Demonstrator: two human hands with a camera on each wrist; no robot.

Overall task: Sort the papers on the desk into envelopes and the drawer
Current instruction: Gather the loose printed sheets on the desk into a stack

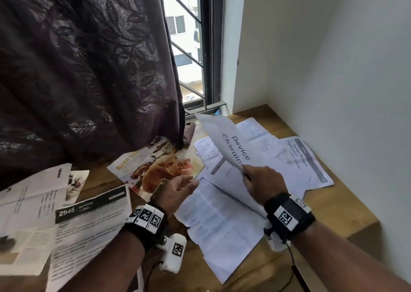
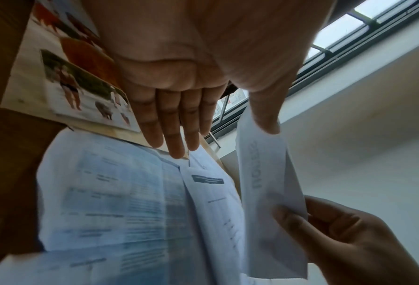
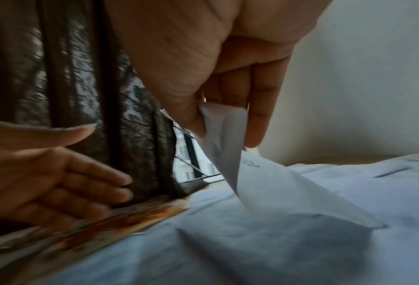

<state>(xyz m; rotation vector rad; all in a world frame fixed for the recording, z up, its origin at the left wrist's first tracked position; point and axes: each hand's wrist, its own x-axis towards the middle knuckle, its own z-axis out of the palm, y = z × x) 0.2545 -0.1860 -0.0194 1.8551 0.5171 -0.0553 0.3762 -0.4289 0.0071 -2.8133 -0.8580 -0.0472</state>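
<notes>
My right hand (image 1: pixel 259 180) pinches the near edge of a white sheet (image 1: pixel 224 140) printed "Device Charging" and holds it tilted up off the desk; the same sheet (image 2: pixel 264 192) hangs from that hand (image 2: pixel 337 237), and thumb and fingers (image 3: pixel 259 123) squeeze its corner (image 3: pixel 224 125). My left hand (image 1: pixel 178 189) hovers flat with straight fingers (image 2: pixel 176 127) over the edge of a large printed form (image 1: pixel 213 211), holding nothing. More white printed papers (image 1: pixel 302 158) lie spread beneath. A colour food flyer (image 1: pixel 155 167) lies left of them.
A wooden desk (image 1: pixel 333 193) fits into a corner, with a white wall (image 1: pixel 355 91) on the right. A dark patterned curtain (image 1: pixel 89 69) hangs over the desk's far left beside a barred window (image 1: pixel 189 46). Leaflets, one marked "2945" (image 1: pixel 89 222), cover the near left.
</notes>
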